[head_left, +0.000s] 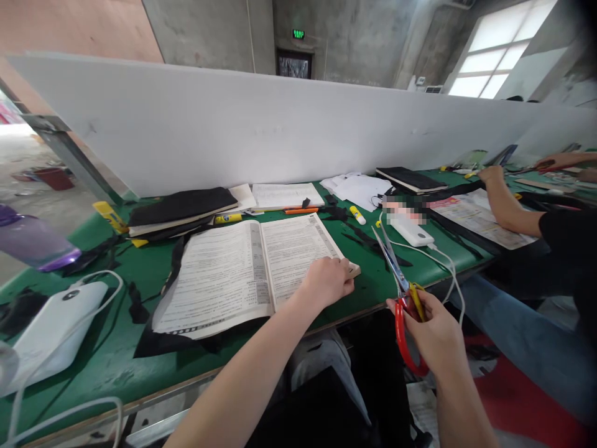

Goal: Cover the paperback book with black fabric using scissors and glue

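An open book [224, 274] with printed pages lies on the green table, with black cloth [153, 342] showing under its left and lower edges. My left hand [329, 281] rests at the right edge of the right page, fingers curled over that edge. In front of the table edge, my right hand [436, 333] holds a pair of scissors [396, 264] by the red handle. The blades point up and away, slightly parted. A yellow piece shows by the handle under my fingers; I cannot make out what it is.
Black cloth scraps [361, 239], a glue stick [357, 215], orange pencils [301, 211] and a white power bank [410, 227] lie beyond the book. Left are a purple bottle [37, 242] and a white device [60, 330]. A co-worker's arm [508, 205] is at right; a white partition [261, 130] stands behind.
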`<state>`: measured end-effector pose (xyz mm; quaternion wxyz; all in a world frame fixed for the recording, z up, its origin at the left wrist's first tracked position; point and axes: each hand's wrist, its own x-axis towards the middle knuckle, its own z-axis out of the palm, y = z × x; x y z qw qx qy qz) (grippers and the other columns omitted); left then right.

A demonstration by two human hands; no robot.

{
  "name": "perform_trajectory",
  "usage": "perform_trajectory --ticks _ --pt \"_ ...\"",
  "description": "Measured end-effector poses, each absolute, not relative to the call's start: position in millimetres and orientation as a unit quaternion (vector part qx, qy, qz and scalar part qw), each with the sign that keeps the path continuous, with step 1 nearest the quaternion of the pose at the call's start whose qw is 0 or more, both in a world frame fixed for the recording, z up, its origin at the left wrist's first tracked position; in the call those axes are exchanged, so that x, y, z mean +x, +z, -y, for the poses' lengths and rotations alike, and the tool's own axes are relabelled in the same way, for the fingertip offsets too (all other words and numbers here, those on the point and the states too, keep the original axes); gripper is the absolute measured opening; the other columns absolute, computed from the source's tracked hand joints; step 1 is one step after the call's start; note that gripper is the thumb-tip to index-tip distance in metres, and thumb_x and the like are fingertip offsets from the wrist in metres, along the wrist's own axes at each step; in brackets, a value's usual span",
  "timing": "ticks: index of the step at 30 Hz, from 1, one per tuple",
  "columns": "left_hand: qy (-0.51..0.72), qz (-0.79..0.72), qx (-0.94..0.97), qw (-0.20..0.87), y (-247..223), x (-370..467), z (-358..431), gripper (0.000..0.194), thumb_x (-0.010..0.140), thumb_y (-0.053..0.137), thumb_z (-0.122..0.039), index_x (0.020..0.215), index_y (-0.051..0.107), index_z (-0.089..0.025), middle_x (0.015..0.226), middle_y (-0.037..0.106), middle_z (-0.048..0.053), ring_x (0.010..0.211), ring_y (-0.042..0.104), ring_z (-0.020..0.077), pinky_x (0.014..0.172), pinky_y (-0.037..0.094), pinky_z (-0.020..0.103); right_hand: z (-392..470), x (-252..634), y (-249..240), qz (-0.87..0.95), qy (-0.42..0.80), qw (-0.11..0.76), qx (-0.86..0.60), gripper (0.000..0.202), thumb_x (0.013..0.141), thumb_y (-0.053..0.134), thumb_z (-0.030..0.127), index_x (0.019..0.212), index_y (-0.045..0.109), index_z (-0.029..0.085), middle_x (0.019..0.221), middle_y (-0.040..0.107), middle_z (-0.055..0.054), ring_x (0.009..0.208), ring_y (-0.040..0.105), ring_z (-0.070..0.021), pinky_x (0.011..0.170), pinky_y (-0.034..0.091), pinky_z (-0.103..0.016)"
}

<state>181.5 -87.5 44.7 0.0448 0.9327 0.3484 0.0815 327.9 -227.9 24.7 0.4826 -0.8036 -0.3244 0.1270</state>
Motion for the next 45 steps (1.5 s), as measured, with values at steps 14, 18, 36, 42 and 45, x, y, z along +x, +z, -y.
perform_trajectory --ticks 14,18,36,42,45 --pt "0.224 -0.442 0.843 0.211 41.8 165.0 71.2 0.059 0.079 0.051 -0.031 0.134 0.037 -0.016 0.08 0.067 0.007 0.077 0.063 0.0245 0.068 0.044 0.033 227.2 331.5 18.5 0.327 0.129 0.468 -0.811 0.055 0.058 0.07 0.055 0.099 0.064 0.019 0.085 0.069 -0.006 0.081 0.065 -0.0252 0.072 0.049 -0.033" --pt "0.325 -0.494 0.76 0.27 38.0 152.9 65.7 0.06 0.079 0.05 -0.029 0.135 0.032 -0.016 0.066 0.058 -0.001 0.065 0.059 0.0181 0.061 0.043 0.028 227.2 331.7 16.7 0.342 0.141 0.453 -0.811 0.052 0.058 0.071 0.054 0.097 0.064 0.02 0.081 0.069 -0.004 0.076 0.065 -0.0239 0.068 0.049 -0.032" --pt "0.747 -0.403 0.306 0.432 77.4 68.1 98.5 0.037 0.074 0.061 -0.026 0.109 0.051 -0.024 0.099 0.065 0.003 0.084 0.065 0.0156 0.07 0.05 0.027 227.6 340.8 11.4 0.362 0.15 0.412 -0.823 0.045 0.06 0.068 0.041 0.1 0.062 0.021 0.083 0.069 -0.003 0.073 0.066 -0.0233 0.061 0.048 -0.03" --pt "0.807 -0.397 0.273 0.343 67.0 41.2 120.5 0.023 0.075 0.06 -0.027 0.097 0.055 -0.022 0.099 0.064 0.003 0.089 0.062 0.0148 0.072 0.049 0.025 224.7 333.7 21.1 0.362 0.14 0.379 -0.84 0.046 0.057 0.068 0.048 0.094 0.064 0.021 0.081 0.069 -0.004 0.072 0.065 -0.0251 0.059 0.046 -0.032" --pt "0.821 -0.403 0.257 0.312 61.8 28.1 135.3 0.023 0.075 0.061 -0.024 0.098 0.056 -0.023 0.094 0.062 0.001 0.087 0.06 0.0129 0.07 0.048 0.023 223.9 318.1 33.6 0.344 0.111 0.367 -0.857 0.049 0.058 0.067 0.057 0.091 0.065 0.021 0.072 0.066 -0.003 0.065 0.063 -0.0244 0.058 0.044 -0.033"
